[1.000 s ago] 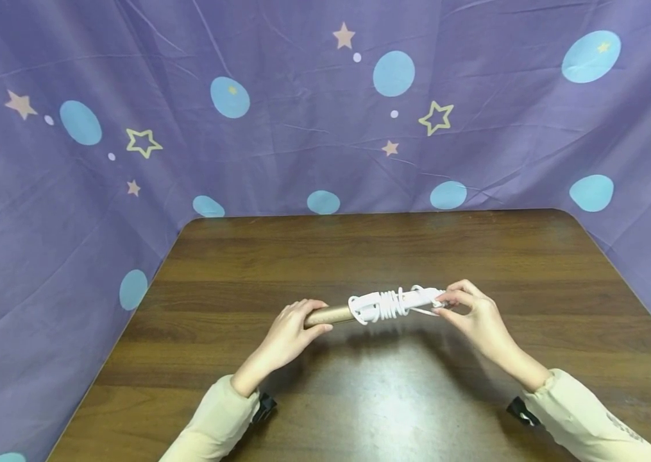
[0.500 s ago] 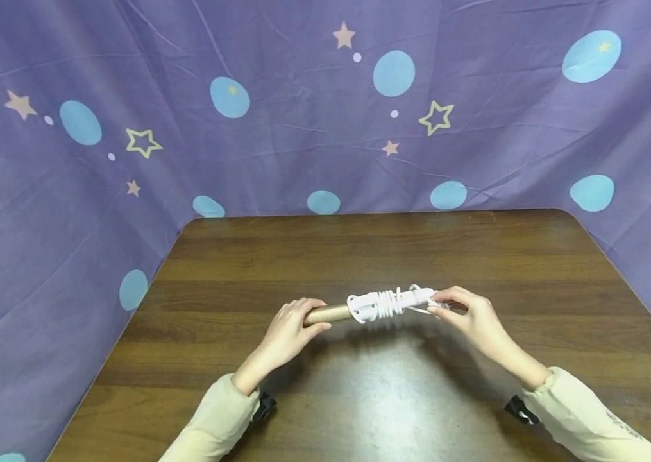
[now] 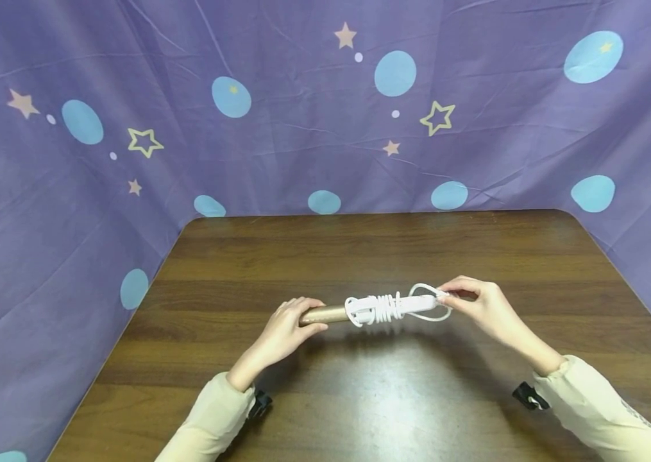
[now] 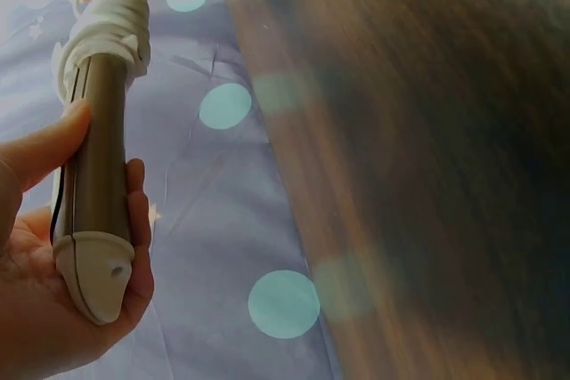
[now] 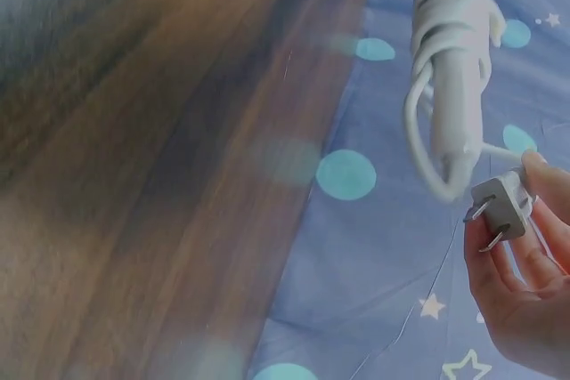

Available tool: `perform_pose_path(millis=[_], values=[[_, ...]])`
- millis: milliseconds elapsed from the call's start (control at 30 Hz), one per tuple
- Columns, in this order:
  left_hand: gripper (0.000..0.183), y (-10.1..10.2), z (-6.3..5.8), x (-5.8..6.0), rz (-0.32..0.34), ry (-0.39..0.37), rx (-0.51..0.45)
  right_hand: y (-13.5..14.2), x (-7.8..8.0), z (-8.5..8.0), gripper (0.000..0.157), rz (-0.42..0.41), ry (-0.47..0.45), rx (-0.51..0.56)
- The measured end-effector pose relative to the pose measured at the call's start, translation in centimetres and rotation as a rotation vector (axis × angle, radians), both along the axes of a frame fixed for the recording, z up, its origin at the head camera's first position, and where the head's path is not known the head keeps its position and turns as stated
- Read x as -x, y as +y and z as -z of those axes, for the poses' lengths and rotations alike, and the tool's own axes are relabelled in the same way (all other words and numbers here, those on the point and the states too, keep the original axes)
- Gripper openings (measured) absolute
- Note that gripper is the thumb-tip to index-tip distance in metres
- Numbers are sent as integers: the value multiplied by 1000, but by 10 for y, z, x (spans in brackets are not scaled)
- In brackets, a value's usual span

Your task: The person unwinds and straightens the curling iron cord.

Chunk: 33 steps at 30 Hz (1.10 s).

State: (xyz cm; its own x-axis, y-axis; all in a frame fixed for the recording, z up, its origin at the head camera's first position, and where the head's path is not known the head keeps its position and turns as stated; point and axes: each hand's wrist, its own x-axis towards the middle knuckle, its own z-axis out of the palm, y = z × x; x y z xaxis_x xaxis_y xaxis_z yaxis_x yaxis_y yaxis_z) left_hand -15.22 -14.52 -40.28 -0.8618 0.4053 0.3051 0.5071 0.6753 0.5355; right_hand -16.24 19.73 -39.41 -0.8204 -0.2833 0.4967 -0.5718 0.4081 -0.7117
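Observation:
A hair straightener with a gold barrel and white handle is held above the table, lying nearly level. My left hand grips the barrel end, thumb on one side and fingers round the other. White cord is wound in several turns about the handle, and a loose loop stands out past the handle's end. At that end my right hand pinches the cord's plug between thumb and fingers. In the right wrist view the two-pin plug shows its metal prongs, beside the handle's tip.
The brown wooden table spreads beneath both hands. A purple curtain with stars and blue spots hangs behind it and along both sides. Black straps show at the sleeve cuffs.
My right hand has drawn the plug slightly to the right, and the loop of cord at the handle's end has opened wider. My left hand keeps its grip, almost in the same place.

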Motion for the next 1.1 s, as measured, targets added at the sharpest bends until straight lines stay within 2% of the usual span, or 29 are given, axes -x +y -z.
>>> perform_pose_path(millis=[267, 533, 867, 1100], values=[[33, -8, -6, 1, 46, -11, -4, 10, 10, -1, 11, 67, -38, -35], [33, -15, -9, 2, 47, -3, -79, 18, 16, 6, 13, 69, -105, -19], [33, -21, -10, 7, 33, 28, -137, 11, 1, -6, 12, 7, -75, -93], [34, -25, -12, 8, 1, 26, -150, 21, 5, 14, 12, -53, -95, -110]])
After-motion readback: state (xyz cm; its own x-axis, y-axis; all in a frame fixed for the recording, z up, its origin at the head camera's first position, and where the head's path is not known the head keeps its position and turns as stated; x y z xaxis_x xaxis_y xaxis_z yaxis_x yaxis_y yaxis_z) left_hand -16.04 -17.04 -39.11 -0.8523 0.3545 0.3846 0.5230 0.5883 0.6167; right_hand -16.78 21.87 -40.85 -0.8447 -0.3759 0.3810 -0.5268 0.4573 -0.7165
